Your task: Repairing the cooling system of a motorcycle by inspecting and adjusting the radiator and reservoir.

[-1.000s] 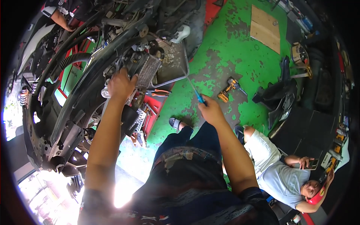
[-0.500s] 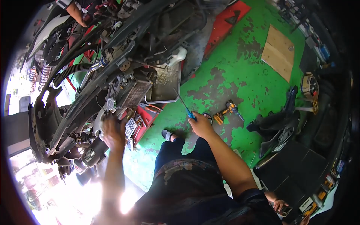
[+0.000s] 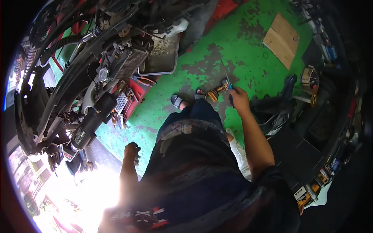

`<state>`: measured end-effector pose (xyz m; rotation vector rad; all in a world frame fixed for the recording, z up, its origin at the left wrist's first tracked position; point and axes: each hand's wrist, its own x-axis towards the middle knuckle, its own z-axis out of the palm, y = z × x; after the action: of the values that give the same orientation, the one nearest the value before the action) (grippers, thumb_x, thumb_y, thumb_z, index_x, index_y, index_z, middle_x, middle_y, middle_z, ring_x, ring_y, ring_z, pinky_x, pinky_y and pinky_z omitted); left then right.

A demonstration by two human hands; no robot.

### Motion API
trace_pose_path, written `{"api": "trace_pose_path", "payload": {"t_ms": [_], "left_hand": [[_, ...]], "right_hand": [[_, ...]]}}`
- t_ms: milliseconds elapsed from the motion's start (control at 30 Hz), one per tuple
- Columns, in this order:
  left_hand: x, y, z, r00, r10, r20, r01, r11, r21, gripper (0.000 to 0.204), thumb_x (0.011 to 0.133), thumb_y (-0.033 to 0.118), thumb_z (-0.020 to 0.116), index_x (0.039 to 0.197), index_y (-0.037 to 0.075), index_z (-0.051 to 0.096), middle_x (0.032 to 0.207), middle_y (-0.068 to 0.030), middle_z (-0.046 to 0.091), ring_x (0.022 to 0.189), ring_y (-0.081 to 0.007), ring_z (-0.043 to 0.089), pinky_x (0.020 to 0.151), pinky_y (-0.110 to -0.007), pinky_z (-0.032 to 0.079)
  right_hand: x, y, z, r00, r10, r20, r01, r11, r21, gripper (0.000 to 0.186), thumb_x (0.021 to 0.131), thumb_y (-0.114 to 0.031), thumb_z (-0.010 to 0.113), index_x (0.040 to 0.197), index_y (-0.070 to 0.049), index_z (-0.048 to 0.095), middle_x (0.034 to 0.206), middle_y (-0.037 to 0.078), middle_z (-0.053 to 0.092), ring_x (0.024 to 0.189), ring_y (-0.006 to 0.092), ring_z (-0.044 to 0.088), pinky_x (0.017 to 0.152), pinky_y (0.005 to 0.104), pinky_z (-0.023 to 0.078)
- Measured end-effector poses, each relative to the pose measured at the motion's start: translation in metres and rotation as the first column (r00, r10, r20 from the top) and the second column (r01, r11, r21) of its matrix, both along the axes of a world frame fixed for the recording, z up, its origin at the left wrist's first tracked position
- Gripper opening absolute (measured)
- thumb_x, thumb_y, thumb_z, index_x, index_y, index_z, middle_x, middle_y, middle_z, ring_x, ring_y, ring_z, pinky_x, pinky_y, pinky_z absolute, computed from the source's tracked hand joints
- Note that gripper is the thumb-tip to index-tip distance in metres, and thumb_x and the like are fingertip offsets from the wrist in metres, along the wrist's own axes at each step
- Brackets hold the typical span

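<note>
The right grip (image 3: 239,100) is gripping the blue handle of a slim screwdriver (image 3: 230,85), fingers wrapped round it; the left grip (image 3: 132,150) is hanging low beside the body, fingers loosely curling, and whether it is holding anything I cannot tell. The screwdriver's long axis is running away from the wearer, its thin shaft leaning slightly left over the green floor (image 3: 241,39). The partly stripped machine (image 3: 79,77) is standing to the left, so the shaft is pointing past it rather than at it; the left grip is lying nearer to the machine, the screwdriver well apart with floor between. Just beyond the handle, a yellow-and-black drill (image 3: 213,95) is resting on the floor, partly hidden. Nearer the machine, a metal tray (image 3: 157,66) is sitting beside a finned radiator (image 3: 128,62), and orange-handled pliers (image 3: 146,80) are lying near its lower edge, at the upper end of a red tool tray (image 3: 139,89). A black cylinder (image 3: 91,125) is carrying a pale lettered label at its lower end; farther off, by the floor's right side, a white-and-yellow box (image 3: 301,194) is showing bold dark lettering, and the wearer's shirt (image 3: 194,186) is bearing a red-and-white print.
</note>
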<state>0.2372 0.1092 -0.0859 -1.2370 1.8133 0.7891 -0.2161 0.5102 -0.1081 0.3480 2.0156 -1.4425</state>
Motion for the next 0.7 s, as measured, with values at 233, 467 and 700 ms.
{"api": "trace_pose_path", "payload": {"t_ms": [233,467,700], "left_hand": [[0.044,-0.001,-0.041,0.985,-0.093,-0.146,0.093,0.996,-0.008,0.024,0.080,0.032,0.077,0.089,0.009,0.074,0.090,-0.0074,0.071,0.085,-0.0264,0.069,0.077,-0.039,0.055],[0.057,0.023,-0.078,0.920,-0.240,-0.309,0.200,0.967,-0.155,0.031,0.079,0.028,0.076,0.097,0.002,0.075,0.091,-0.0168,0.075,0.081,-0.0304,0.074,0.075,-0.039,0.060],[0.068,0.053,-0.104,0.669,-0.740,-0.062,0.712,0.663,-0.231,0.030,0.071,0.037,0.081,0.097,0.024,0.075,0.098,-0.0029,0.071,0.100,-0.0254,0.068,0.082,-0.042,0.056]], "right_hand": [[0.023,0.015,-0.013,0.994,-0.095,-0.051,0.100,0.991,0.091,0.026,0.089,-0.018,0.065,0.106,0.001,0.070,0.065,0.005,0.062,0.052,0.0140,0.058,0.047,0.0307,0.045],[-0.033,-0.041,-0.014,0.975,-0.059,-0.215,0.054,0.998,-0.027,0.027,0.088,-0.021,0.066,0.099,0.002,0.072,0.066,0.007,0.065,0.055,0.0160,0.062,0.053,0.0304,0.047],[-0.110,-0.109,-0.030,0.857,0.436,-0.274,-0.344,0.881,0.326,0.028,0.086,-0.027,0.065,0.102,-0.004,0.071,0.077,0.021,0.070,0.067,0.0367,0.068,0.062,0.0463,0.052]]}}
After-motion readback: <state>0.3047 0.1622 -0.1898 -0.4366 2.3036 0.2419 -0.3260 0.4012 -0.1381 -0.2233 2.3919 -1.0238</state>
